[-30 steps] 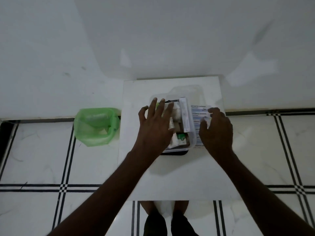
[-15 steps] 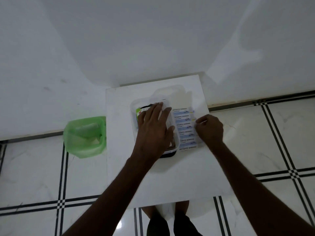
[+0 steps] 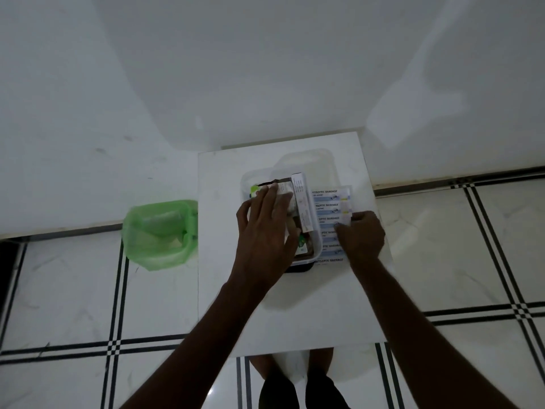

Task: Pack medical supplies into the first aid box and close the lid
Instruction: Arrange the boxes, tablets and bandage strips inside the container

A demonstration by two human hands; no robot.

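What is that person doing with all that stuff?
A person is packing a clear first aid box on a white table. The left hand presses down on the supplies inside. The right hand pinches a strip of antiseptic bandages lying beside the box. The lid is off, behind it.

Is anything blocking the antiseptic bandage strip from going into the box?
Yes. The left hand lies flat over the packed supplies in the clear box, and a tall white carton stands along the box's right side, between the bandage strip held by the right hand and the interior.
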